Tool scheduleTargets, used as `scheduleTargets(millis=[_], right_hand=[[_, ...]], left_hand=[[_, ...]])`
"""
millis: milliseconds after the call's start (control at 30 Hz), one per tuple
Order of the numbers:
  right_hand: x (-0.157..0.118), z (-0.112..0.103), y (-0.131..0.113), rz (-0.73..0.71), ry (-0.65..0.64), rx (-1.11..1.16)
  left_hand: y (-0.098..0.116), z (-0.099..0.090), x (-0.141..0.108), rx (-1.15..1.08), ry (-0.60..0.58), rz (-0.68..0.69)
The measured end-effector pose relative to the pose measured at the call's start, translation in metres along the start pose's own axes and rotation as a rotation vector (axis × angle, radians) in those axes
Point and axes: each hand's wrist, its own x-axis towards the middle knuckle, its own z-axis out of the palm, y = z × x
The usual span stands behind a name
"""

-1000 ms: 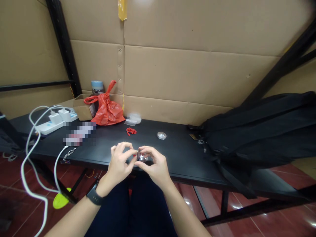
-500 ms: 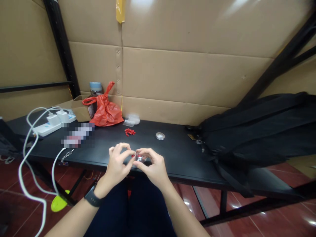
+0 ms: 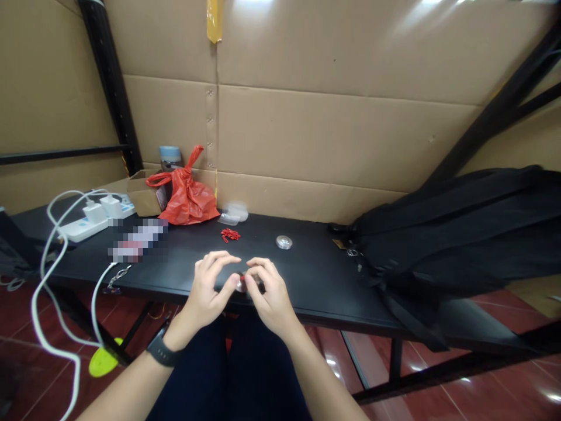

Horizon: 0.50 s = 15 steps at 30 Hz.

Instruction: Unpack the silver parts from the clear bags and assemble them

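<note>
Between my hands, near the table's front edge, is a small round shiny case (image 3: 241,284) with a bit of red showing at it. My right hand (image 3: 270,292) curls around its right side, thumb and fingers gripping it and hiding much of it. The thumb of my left hand (image 3: 213,289) rests at the case's left edge, while the left fingers are raised and spread apart from the thumb. Beyond the hands lie a bunch of small red pieces (image 3: 230,235) and a clear round flat case (image 3: 284,242).
A red plastic bag (image 3: 190,202) and an open cardboard box (image 3: 144,196) stand at the back left, near a white power strip (image 3: 83,228) with cables. A crumpled clear plastic piece (image 3: 234,213) lies by the cardboard wall. A black backpack (image 3: 447,228) fills the right end.
My left finger and thumb, pinched at the shiny case before, have parted, with the fingers lifted. The case has turned and sits lower between the thumbs.
</note>
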Motion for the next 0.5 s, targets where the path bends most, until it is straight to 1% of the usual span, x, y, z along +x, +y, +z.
scheduleTargets(millis=[67,133,300,367,500], right_hand=[[0.000,-0.001,0.001,0.004,0.008,-0.003],[0.000,-0.003,0.002,0.009,0.020,0.008],[0.002,-0.007,0.002,0.026,0.023,0.017],[0.003,-0.007,0.003,0.038,0.027,0.007],[0.005,-0.001,0.008,0.106,0.122,-0.115]], left_hand=[[0.001,0.000,0.001,0.023,-0.065,0.032],[0.001,0.002,0.001,0.063,-0.105,0.050],[-0.001,0.007,0.002,0.113,-0.116,0.051],[-0.001,0.008,0.002,0.157,-0.098,0.006],[-0.001,0.012,0.002,0.249,-0.024,-0.139]])
